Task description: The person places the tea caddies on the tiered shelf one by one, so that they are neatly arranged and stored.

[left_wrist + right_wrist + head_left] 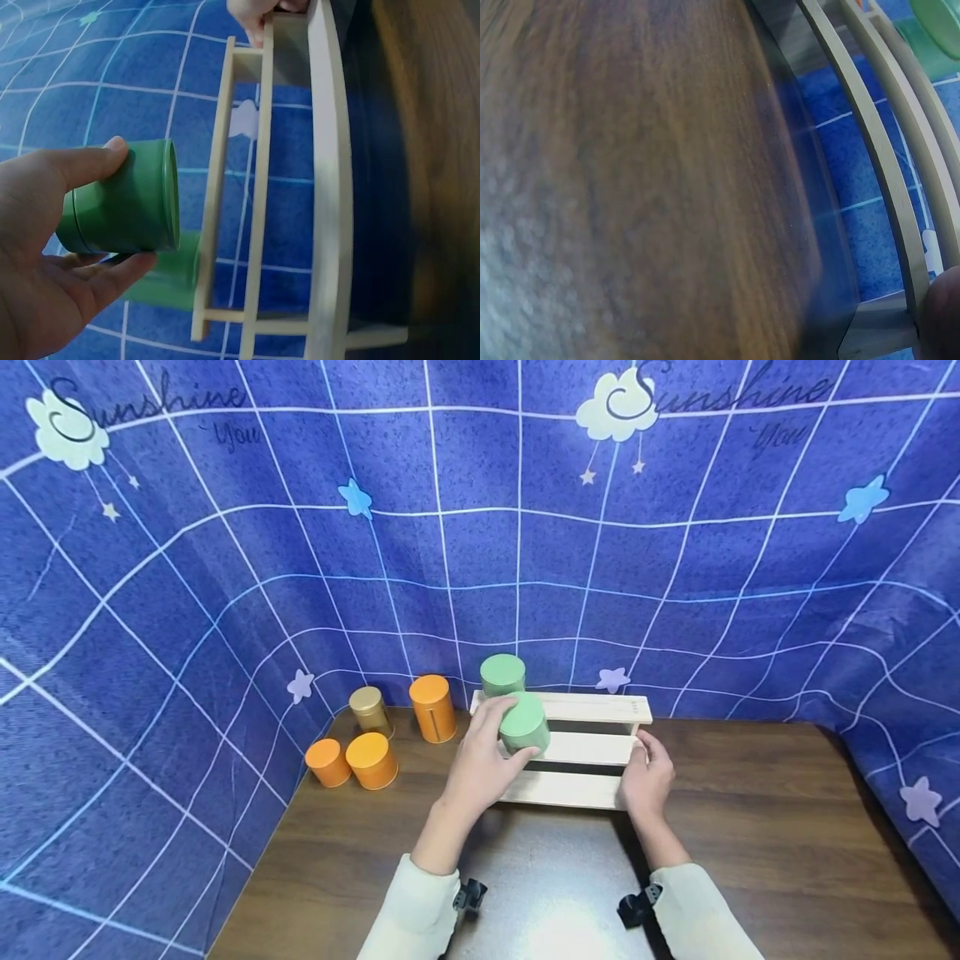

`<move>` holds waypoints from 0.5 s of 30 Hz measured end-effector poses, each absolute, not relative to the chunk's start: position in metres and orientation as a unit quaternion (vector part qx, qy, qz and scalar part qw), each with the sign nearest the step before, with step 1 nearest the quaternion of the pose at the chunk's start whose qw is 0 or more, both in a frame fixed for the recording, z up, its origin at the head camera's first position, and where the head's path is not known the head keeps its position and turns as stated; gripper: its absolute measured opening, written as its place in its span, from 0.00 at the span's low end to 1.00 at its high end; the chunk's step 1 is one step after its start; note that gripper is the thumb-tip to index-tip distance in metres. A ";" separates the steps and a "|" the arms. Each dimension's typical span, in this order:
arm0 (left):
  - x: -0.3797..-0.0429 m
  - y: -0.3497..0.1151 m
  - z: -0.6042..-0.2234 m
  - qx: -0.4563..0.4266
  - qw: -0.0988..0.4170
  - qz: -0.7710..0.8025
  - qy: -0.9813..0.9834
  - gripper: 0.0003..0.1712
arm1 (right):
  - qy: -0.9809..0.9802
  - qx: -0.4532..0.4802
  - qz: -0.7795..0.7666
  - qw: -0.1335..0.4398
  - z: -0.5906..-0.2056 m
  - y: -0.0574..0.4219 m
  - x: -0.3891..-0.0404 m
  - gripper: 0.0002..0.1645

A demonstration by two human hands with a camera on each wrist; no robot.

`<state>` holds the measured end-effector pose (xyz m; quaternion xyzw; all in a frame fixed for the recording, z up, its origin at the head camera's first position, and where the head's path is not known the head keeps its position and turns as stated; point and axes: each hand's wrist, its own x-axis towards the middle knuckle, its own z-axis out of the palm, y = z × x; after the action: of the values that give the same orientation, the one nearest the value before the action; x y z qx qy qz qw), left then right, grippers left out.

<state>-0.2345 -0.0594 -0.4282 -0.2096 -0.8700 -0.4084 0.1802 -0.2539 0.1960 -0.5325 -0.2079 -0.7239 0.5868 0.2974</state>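
Backdrop: blue gridded cloth behind desk.
L hand: thumb + fingers round green tin, held clear of rack, nr its L end.
R hand: grips rack's R end.
Tin handling: prob. light, stiff, bit slick; best held round sides.

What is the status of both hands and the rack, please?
Left hand grips green can, clear of rack. Right hand holds rack's right end. Second green can occupies left end of top board.
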 end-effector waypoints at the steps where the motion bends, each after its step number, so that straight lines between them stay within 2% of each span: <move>1: -0.235 -0.056 -0.429 -0.211 0.175 -0.408 -0.871 0.44 | -0.724 -0.211 0.586 0.296 -0.532 0.196 -0.254 0.21; 15: -0.245 -0.024 -0.441 -0.198 0.175 -0.383 -0.885 0.45 | -0.717 -0.225 0.594 0.286 -0.531 0.196 -0.252 0.21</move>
<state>-0.2447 -0.0238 -0.4415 -0.1977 -0.8852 -0.3832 0.1745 -0.2523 0.1957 -0.5314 -0.2247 -0.7172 0.5944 0.2861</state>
